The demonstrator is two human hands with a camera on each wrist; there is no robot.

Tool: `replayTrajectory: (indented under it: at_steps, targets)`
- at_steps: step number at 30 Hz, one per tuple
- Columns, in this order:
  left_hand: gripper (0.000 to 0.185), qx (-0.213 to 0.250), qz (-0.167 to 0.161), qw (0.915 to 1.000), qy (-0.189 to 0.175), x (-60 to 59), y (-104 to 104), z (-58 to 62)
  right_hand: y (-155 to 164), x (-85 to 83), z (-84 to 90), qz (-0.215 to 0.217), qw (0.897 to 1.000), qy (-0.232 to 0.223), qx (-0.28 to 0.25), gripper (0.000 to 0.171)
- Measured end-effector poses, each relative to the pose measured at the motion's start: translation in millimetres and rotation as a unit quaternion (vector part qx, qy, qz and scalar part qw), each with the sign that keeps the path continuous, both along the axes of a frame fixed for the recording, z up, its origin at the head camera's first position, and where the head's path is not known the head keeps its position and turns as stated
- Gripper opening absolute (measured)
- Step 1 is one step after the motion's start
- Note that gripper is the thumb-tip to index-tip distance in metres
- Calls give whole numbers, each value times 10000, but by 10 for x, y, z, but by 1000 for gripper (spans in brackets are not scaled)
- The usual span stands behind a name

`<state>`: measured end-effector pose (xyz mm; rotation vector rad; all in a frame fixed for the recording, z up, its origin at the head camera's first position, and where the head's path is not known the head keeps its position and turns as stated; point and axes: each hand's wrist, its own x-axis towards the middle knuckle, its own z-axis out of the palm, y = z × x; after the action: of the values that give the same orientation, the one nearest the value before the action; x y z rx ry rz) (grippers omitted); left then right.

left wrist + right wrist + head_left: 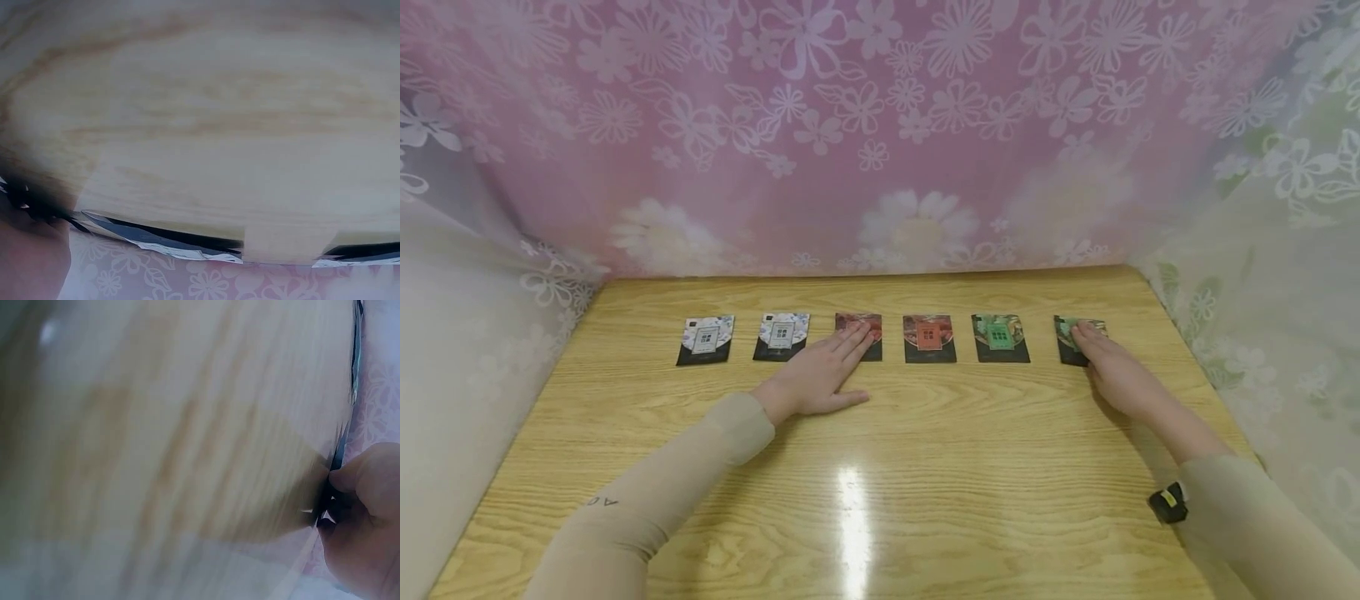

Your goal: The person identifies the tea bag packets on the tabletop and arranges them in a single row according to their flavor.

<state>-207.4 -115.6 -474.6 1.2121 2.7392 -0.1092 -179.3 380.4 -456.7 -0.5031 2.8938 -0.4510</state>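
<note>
Several small flat packets lie in a row across the wooden table (880, 467). My left hand (820, 371) rests with straight fingers over a red-and-black packet (874, 350), covering much of it, thumb spread to the side. Left of it lie two white floral packets (781, 333), and to its right another red packet (929, 337). At the row's right end my right hand (1116, 371) holds a green-and-black packet (1070, 353) by thumb and fingertips, as the right wrist view shows the bent digits (369, 500) at its dark edge. A second green packet (1001, 337) lies left of that hand.
A pink flowered cloth (880, 167) hangs behind the table's far edge. Pale flowered cloth also hangs at the left (460, 292) and right (1285, 317) sides. Bare wood lies in front of the row, with a bright light reflection.
</note>
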Motion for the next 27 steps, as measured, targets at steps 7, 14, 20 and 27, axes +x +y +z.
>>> replayTrajectory:
  at_steps: [7,14,20,27]
  targets:
    - [95,124,-69,9999,23,-2,-20,7,-61,-40,-19,117,9999,-85,-71,58]
    - [95,190,-77,9998,-12,5,-34,21,-107,-57,-7,54,9995,-239,-185,61]
    - [91,171,-35,9998,-75,2,-42,22,-126,-63,-8,76,9996,-208,-201,62]
    - [87,105,-20,9999,-106,-3,-37,21,-112,-74,-23,86,9996,-173,-186,61]
